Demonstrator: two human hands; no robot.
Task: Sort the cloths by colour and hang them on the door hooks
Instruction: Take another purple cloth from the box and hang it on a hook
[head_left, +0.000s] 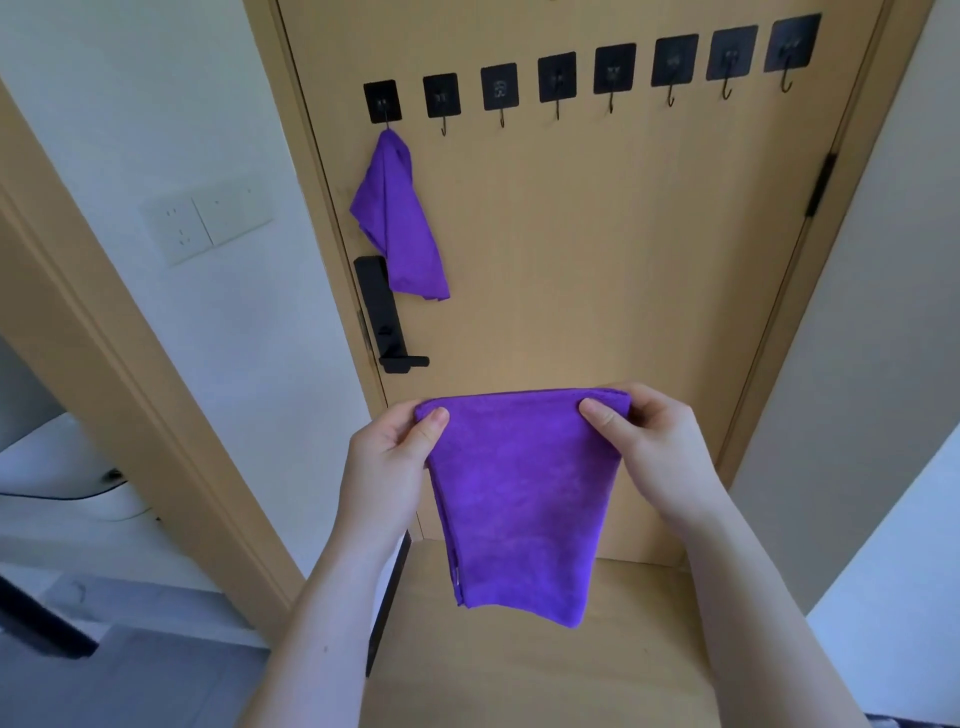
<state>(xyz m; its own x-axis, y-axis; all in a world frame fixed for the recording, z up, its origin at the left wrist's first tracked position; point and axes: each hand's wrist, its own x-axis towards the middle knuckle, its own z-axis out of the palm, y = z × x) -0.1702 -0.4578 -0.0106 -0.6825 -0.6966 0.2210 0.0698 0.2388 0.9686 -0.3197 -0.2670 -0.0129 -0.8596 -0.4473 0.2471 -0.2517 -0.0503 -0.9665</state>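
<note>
purple cloth (519, 493), folded, hangs in front of the door (623, 234), held up by its top corners: the left hand (387, 452) pinches one corner between thumb and fingers, and the right hand (654, 447) pinches the other. a second purple cloth (397, 218) hangs from the leftmost hook (383, 102), just beside the black door lock (378, 306). below lies a wooden surface (519, 686), possibly a chair seat.
</note>
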